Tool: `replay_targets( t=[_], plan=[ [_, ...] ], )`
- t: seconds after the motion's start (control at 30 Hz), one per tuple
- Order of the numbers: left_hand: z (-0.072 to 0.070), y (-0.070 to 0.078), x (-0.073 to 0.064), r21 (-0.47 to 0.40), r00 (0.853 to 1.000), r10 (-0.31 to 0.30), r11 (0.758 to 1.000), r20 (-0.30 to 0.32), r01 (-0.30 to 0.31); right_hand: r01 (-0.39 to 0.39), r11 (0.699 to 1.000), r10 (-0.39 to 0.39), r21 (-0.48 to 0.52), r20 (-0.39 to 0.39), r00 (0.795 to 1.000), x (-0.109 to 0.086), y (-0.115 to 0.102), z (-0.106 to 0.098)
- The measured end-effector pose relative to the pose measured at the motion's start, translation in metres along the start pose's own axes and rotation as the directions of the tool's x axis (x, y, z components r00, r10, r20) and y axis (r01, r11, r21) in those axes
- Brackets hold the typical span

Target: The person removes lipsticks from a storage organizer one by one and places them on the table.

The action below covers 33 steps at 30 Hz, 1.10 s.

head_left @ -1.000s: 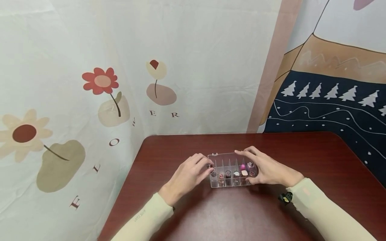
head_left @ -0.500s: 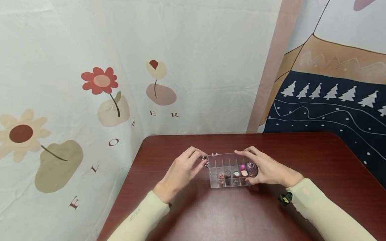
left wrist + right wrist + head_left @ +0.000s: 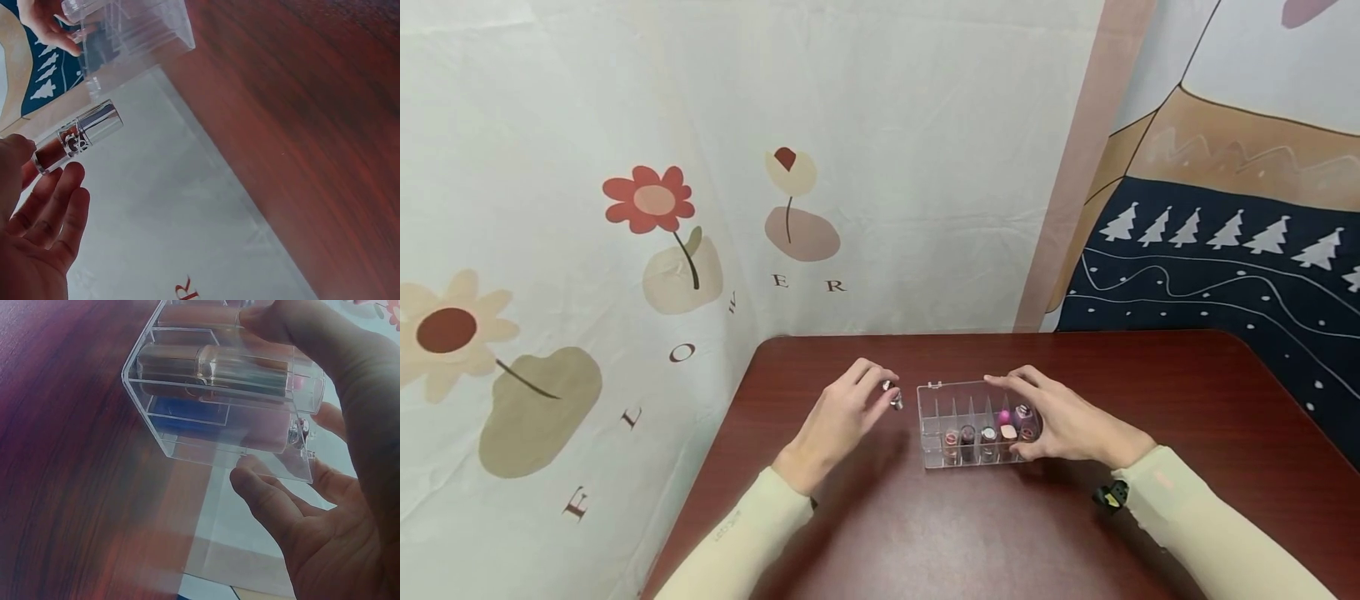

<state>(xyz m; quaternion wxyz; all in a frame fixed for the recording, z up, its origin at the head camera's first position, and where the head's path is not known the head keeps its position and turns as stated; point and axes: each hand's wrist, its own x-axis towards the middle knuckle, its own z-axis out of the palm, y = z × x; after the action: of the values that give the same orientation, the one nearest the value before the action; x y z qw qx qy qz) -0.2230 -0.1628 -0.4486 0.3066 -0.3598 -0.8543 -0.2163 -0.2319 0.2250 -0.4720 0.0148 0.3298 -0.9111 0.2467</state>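
Observation:
My left hand [image 3: 838,412] pinches a small lipstick tube [image 3: 78,137] between thumb and fingers, to the left of a clear divided organizer [image 3: 932,455]. In the left wrist view the tube has a shiny silver end, a clear reddish-brown body and a letter emblem. My right hand [image 3: 1067,421] grips the organizer's right end, thumb at the front and fingers at the back. Several tubes stand in the organizer's front row, among them a dark one [image 3: 967,440]; a pink-topped one [image 3: 1003,416] is behind. The right wrist view shows a gold-toned tube [image 3: 212,372] through the clear wall.
The organizer stands on a reddish-brown wooden table [image 3: 925,542]. A pale cloth with printed flowers [image 3: 925,167] hangs behind the table and along its left. To the right is a dark blue panel with white trees [image 3: 1210,275].
My left hand has drawn the lipstick tube out of the organizer's left end and carried it left, away from the box. The right hand has stayed on the organizer.

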Motion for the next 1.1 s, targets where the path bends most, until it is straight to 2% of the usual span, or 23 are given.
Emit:
replay_targets(
  t=[0.27, 0.47, 0.7, 1.1],
  plan=[
    [0.015, -0.009, -0.006, -0.052, 1.0, -0.011, 0.999, 0.023, 0.013, -0.005, 1.0, 0.004, -0.019, -0.017, 1.0, 0.0, -0.001, 0.002],
    [0.022, -0.013, -0.009, -0.048, 0.997, -0.044, 0.998, 0.066, 0.047, 0.001, 1.0, -0.002, -0.02, -0.026, 1.0, 0.0, -0.002, 0.004],
    [0.03, -0.018, -0.014, -0.051, 0.987, -0.083, 0.995, 0.136, 0.09, -0.02, 0.999, 0.019, -0.026, -0.017, 1.0, 0.0, -0.003, 0.005],
    [0.035, -0.026, -0.02, -0.042, 0.971, -0.151, 0.986, 0.183, 0.162, -0.022, 0.999, 0.022, -0.025, -0.015, 1.0, 0.001, -0.002, 0.005]
  ],
)
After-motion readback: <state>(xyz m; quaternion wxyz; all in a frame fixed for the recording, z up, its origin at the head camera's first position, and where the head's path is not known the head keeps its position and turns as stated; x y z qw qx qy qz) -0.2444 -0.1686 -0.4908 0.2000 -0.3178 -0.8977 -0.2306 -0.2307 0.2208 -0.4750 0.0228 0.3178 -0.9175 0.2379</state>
